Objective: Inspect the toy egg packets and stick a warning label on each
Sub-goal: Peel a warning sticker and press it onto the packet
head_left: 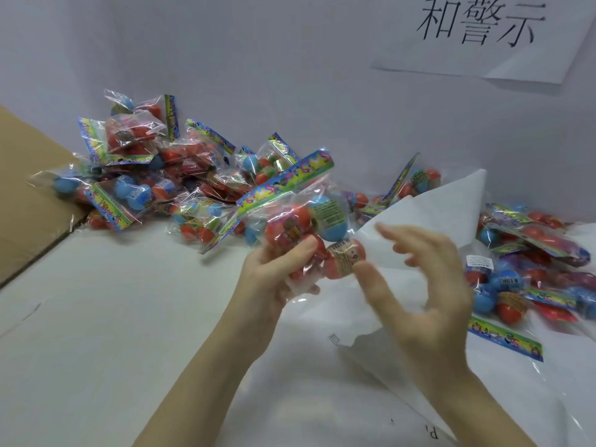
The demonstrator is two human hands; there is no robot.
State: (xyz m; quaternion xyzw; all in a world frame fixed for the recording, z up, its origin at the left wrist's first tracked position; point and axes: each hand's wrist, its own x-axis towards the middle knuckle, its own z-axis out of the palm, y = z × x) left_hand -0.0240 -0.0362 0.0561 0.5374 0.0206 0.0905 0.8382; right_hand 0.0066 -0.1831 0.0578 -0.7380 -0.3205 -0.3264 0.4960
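Observation:
My left hand [274, 272] grips a clear packet of red and blue toy eggs [303, 221] with a colourful header strip, held up above the white table. My right hand [419, 279] is beside it on the right, fingers spread and loosely bent, its thumb tip touching the lowest red egg in the packet. I cannot tell whether a label is on its fingers. A white label backing sheet [429, 221] stands curled behind my right hand.
A heap of egg packets [154, 175] lies at the back left against the wall. More packets [532, 275] lie at the right, one showing a white warning label [479, 262]. A cardboard flap [29, 201] is at far left. A paper sign [483, 30] hangs on the wall.

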